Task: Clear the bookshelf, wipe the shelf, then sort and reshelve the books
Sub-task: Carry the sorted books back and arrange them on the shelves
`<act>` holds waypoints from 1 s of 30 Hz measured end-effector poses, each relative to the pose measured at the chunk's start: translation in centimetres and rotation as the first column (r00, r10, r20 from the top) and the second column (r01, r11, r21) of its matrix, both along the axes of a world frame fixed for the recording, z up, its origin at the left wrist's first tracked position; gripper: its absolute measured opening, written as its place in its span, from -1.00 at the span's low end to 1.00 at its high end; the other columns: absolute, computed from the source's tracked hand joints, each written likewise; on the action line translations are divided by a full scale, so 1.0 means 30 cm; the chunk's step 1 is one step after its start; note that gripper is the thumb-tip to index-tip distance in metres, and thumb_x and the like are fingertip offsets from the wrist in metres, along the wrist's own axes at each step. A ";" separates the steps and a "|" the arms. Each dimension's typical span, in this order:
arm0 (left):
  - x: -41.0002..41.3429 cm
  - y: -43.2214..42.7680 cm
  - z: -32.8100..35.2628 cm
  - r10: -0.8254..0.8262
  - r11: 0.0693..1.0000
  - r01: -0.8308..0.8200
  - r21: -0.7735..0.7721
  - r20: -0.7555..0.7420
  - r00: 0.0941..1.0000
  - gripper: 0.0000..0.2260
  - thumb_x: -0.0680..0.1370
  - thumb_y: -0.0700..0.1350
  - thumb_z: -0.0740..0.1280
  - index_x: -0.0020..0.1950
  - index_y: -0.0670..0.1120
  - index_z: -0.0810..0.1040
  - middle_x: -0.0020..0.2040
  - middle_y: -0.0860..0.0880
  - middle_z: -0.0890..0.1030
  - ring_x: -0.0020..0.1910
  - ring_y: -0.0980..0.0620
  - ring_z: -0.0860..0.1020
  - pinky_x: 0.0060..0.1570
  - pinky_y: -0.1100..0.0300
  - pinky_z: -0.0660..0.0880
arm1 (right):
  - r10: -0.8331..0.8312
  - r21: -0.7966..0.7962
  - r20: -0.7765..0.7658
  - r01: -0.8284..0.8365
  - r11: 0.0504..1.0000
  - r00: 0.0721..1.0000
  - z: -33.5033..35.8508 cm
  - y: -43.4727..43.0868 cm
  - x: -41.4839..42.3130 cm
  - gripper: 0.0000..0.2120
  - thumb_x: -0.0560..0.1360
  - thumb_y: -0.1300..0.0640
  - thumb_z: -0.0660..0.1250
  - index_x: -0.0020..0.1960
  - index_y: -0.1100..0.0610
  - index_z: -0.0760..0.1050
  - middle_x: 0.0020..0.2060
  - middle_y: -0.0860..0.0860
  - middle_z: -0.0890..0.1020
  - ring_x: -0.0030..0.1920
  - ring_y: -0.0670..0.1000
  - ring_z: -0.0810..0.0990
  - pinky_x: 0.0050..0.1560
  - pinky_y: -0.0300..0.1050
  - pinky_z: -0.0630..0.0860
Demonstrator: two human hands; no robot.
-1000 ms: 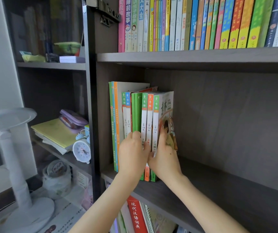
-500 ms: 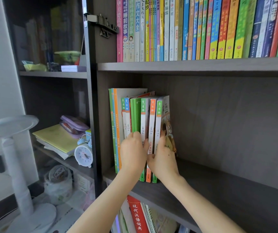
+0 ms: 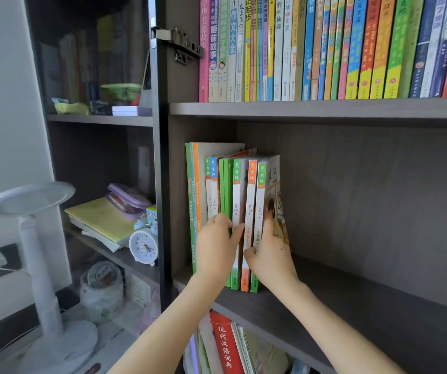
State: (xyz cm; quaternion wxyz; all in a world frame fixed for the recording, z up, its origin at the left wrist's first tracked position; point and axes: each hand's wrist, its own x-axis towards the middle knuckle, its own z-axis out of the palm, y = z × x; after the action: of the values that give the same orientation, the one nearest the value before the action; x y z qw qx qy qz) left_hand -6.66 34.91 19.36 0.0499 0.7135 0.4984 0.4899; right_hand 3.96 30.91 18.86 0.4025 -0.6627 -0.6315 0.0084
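A short row of upright books (image 3: 237,201) with green and orange spines stands at the left end of the middle shelf (image 3: 352,300). My left hand (image 3: 218,248) presses against the green spines, its thumb lying across a white and green spine; its fingertips are hidden. My right hand (image 3: 271,256) grips the two rightmost books (image 3: 260,195), thumb on the spines and fingers round the illustrated cover. To the right of these books the shelf board is bare dark wood.
The upper shelf (image 3: 325,109) is packed with colourful books (image 3: 325,47). A red dictionary (image 3: 225,344) and more books stand on the shelf below. In the left compartment are a white alarm clock (image 3: 143,245), a yellow folder stack (image 3: 101,220) and a purple case. A white desk lamp (image 3: 32,238) stands at left.
Both hands have stayed on the books. The rightmost books have been pushed closer to the others and stand straighter. The view has dropped slightly.
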 end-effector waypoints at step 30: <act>0.006 0.050 -0.015 0.152 0.982 -0.153 -0.107 -0.024 0.988 -0.66 0.62 -0.05 0.21 0.36 -0.15 0.32 0.19 -0.07 0.55 0.07 -0.01 0.58 -0.01 0.21 0.50 | -0.198 0.354 -0.108 0.224 0.908 0.974 -0.004 0.164 -0.037 -0.07 0.31 -0.23 0.47 0.48 0.11 0.11 0.26 0.07 0.46 0.09 0.00 0.55 -0.16 -0.21 0.49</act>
State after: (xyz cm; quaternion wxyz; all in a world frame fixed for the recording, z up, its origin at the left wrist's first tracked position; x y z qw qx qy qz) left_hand -6.48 36.41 18.91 0.0468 0.6735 0.5778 0.4587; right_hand 2.85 35.82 18.75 0.5386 -0.6403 -0.5322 -0.1291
